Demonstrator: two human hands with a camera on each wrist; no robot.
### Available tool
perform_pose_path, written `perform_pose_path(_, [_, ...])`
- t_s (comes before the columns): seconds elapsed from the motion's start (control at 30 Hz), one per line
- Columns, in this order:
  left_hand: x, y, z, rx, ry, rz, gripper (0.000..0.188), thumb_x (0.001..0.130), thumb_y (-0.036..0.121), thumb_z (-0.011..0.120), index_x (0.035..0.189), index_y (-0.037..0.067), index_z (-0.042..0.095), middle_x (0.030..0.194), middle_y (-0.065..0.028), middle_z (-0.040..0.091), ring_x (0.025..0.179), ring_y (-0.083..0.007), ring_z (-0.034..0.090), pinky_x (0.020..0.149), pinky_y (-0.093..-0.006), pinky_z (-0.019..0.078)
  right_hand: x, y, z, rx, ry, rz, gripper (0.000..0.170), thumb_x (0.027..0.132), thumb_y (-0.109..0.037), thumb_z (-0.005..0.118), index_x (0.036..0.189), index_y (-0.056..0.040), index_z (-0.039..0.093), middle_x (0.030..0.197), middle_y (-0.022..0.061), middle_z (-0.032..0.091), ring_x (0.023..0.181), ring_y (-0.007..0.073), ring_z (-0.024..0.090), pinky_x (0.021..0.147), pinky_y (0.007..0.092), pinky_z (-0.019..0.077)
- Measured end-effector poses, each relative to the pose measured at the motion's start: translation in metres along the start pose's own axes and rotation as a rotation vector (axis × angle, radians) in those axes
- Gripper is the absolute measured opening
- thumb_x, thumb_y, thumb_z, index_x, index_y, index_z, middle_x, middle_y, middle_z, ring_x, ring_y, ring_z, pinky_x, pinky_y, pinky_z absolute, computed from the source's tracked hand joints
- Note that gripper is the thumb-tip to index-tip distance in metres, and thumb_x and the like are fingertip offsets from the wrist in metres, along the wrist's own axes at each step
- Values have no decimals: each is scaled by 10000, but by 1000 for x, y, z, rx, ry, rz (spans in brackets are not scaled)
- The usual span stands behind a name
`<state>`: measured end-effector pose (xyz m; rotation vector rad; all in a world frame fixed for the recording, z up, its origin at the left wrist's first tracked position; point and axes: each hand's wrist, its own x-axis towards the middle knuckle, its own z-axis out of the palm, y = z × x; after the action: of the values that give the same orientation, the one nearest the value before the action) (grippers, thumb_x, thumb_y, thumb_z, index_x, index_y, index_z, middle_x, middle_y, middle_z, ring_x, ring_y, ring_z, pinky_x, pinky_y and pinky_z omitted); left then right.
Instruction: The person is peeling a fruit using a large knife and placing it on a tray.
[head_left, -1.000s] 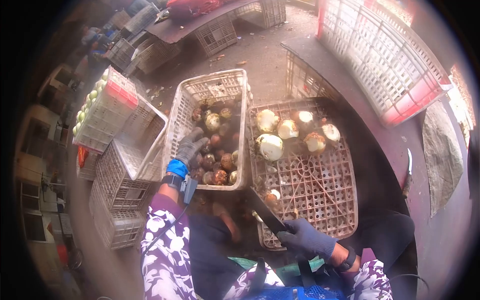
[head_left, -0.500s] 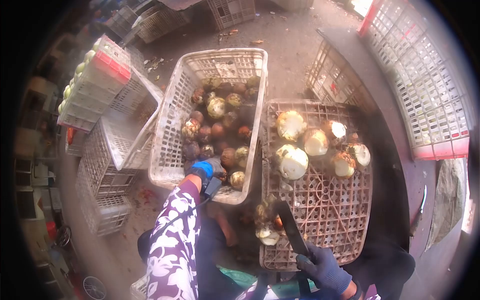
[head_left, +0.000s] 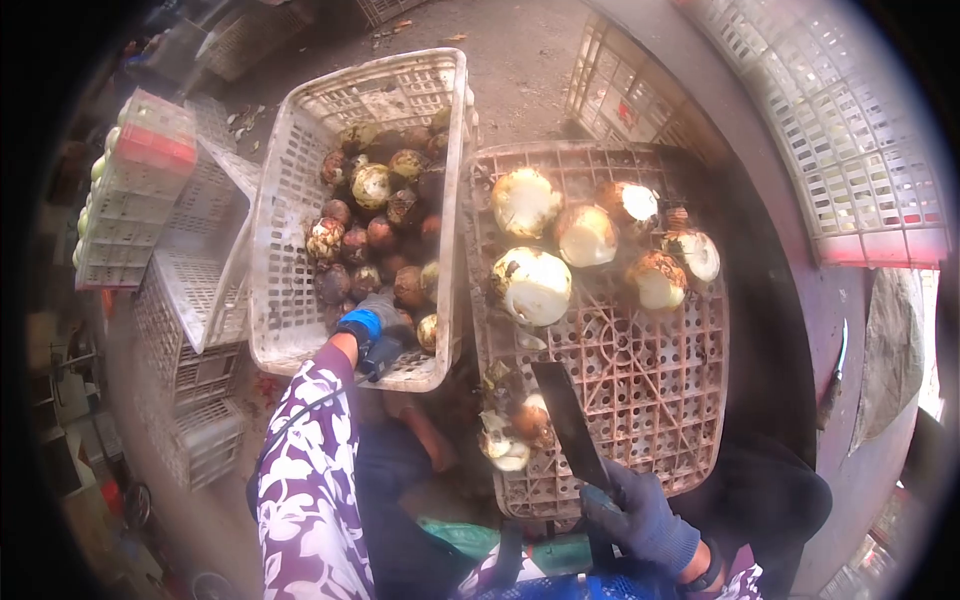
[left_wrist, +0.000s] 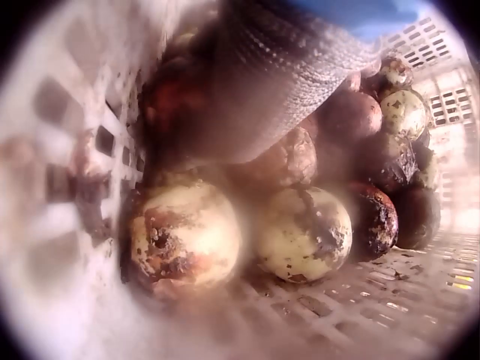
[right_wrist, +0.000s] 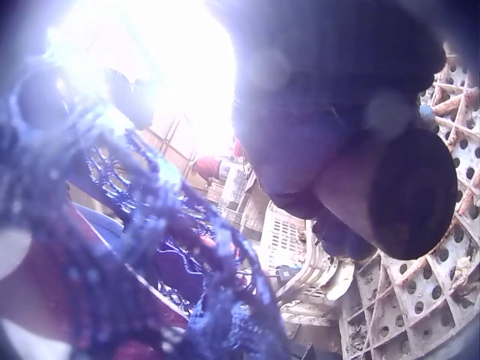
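In the head view my gloved left hand (head_left: 376, 312) reaches into the near end of a deep plastic crate (head_left: 262, 270), among round brown-skinned vegetables (head_left: 378, 235). Its grey glove (left_wrist: 292, 82) lies over them in the left wrist view; the fingertips are hidden, and I cannot tell whether they hold one. My gloved right hand (head_left: 640, 518) grips a broad dark-bladed knife (head_left: 568, 425), its blade pointing away over an upturned crate (head_left: 640, 400). The knife's round handle end (right_wrist: 412, 193) shows in the right wrist view. Partly pared pale vegetables (head_left: 532, 287) sit on the upturned crate.
Trimmed pieces (head_left: 505, 452) lie at the upturned crate's left edge. A second knife (head_left: 834, 375) rests on the board at right, near a grey cloth (head_left: 890, 350) and a tall white crate (head_left: 850, 140). Stacked crates (head_left: 190, 330) stand at left.
My left hand has moved from the crate's left side down among the vegetables at its near end. The right hand keeps hold of the knife, its blade swung more upright. The head view has shifted.
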<state>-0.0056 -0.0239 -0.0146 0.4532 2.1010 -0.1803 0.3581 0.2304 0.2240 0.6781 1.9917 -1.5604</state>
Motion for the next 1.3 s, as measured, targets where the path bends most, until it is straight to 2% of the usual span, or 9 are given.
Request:
perform_pose_path(0.23, [31,-24,24,-168,88,152,921,643,357,764,1379,-3,343,1343,-265,448,1231,-373,463,1014,-377,399,3,7,7,-176,27,-31,282,838,-241,605,1014,-40,514,663,182,598,648,393,602,591,470,472])
perform_pose_path(0.5, [45,-35,19,-207,103,92,835,595,381,807,1258,-25,502,1225,-238,567,1146,-354,549,975,-371,429,10,17,20,-219,91,-227,278,831,-230,607,1036,-59,526,647,187,583,649,394,606,590,470,475])
perform_pose_path(0.53, [39,-29,14,-204,70,111,830,585,382,816,1236,-39,519,1215,-237,575,1137,-349,559,969,-370,434,7,17,21,-230,94,-240,273,832,-229,604,1033,-61,528,644,187,582,645,394,604,589,467,475])
perform_pose_path(0.57, [30,-25,11,-142,220,-69,761,553,363,844,1138,-40,569,1124,-221,614,1075,-305,598,903,-377,473,6,14,23,-240,96,-254,267,833,-229,601,1031,-63,529,640,186,580,641,394,602,588,465,475])
perform_pose_path(0.7, [-28,-5,-18,-545,423,62,409,701,199,775,1020,42,572,870,-70,619,751,-175,604,638,-324,508,5,16,26,-244,0,-317,269,854,-255,570,1000,-32,537,703,218,602,693,408,605,648,491,477])
perform_pose_path(0.9, [-177,67,-64,-1016,317,461,562,713,157,783,1195,45,516,1086,-64,574,930,-169,599,727,-300,540,-15,22,21,94,77,-328,273,855,-247,555,1029,-38,581,723,213,610,706,405,606,652,436,486])
perform_pose_path(1.03, [-248,120,-45,-1019,239,565,642,730,167,777,1274,50,459,1187,-89,522,1003,-176,586,786,-296,565,-30,28,6,582,107,-175,252,859,-202,597,990,12,587,617,88,599,539,131,582,516,307,478])
perform_pose_path(1.13, [-241,147,-10,-1058,176,607,668,724,112,792,1293,43,448,1161,-112,552,1012,-197,591,779,-300,564,-32,43,6,395,144,-269,246,861,-200,591,969,21,599,651,101,613,551,138,592,527,304,486])
perform_pose_path(1.3, [-234,186,35,-821,419,562,669,731,174,804,1273,-4,455,1085,-108,594,974,-178,595,827,-273,529,-37,53,12,291,133,-285,336,830,-278,601,942,38,619,723,199,637,638,300,652,616,391,515])
